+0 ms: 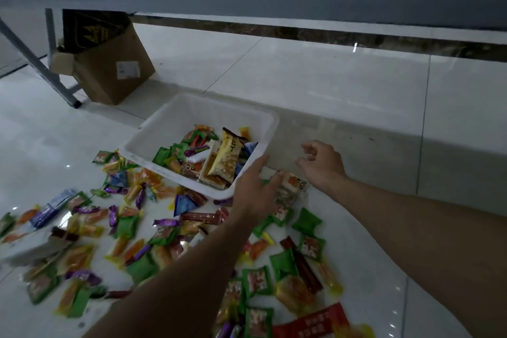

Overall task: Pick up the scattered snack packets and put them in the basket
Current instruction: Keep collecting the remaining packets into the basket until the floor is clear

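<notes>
Left hand [253,186] spread, empty, fingertips at the basket [153,133] rim. Right hand [322,163] loosely curled, empty, beside basket. Packets [123,228] scattered on floor [356,107].

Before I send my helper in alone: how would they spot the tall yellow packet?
Find the white plastic basket on the glossy tiled floor, in front of the brown cardboard box. Inside, near its right side, the long yellow snack packet lies on top, far larger than the small green and orange packets around it.
</notes>
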Action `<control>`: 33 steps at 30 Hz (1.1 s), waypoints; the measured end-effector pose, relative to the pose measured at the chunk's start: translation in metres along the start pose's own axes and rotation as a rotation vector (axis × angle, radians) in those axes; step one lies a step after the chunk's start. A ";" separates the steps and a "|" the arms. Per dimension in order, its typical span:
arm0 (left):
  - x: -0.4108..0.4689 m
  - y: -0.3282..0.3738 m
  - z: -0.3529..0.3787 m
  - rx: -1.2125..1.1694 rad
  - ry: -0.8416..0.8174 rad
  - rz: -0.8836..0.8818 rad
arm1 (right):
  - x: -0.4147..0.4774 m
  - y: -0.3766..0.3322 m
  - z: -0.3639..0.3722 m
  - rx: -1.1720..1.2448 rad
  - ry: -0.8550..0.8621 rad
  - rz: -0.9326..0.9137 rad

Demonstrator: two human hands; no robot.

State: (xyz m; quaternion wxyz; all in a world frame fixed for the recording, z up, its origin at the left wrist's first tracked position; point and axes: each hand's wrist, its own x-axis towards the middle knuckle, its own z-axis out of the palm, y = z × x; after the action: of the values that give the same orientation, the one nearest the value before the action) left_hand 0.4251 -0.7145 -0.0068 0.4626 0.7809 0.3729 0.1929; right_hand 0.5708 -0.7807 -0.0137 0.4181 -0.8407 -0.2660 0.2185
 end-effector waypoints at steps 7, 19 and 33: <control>-0.019 -0.043 0.013 0.019 -0.041 -0.143 | 0.006 0.024 0.017 -0.075 -0.071 0.035; -0.009 -0.085 0.010 0.124 -0.042 -0.182 | 0.038 0.051 0.074 -0.316 -0.197 0.120; 0.014 -0.116 0.046 0.530 -0.101 -0.028 | 0.054 0.077 0.061 0.013 0.092 0.272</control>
State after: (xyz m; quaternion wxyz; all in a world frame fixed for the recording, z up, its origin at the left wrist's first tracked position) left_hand 0.4174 -0.6965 -0.1307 0.2626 0.8781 0.3977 0.0428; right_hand 0.5966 -0.7501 -0.1185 0.4017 -0.8754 -0.1287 0.2362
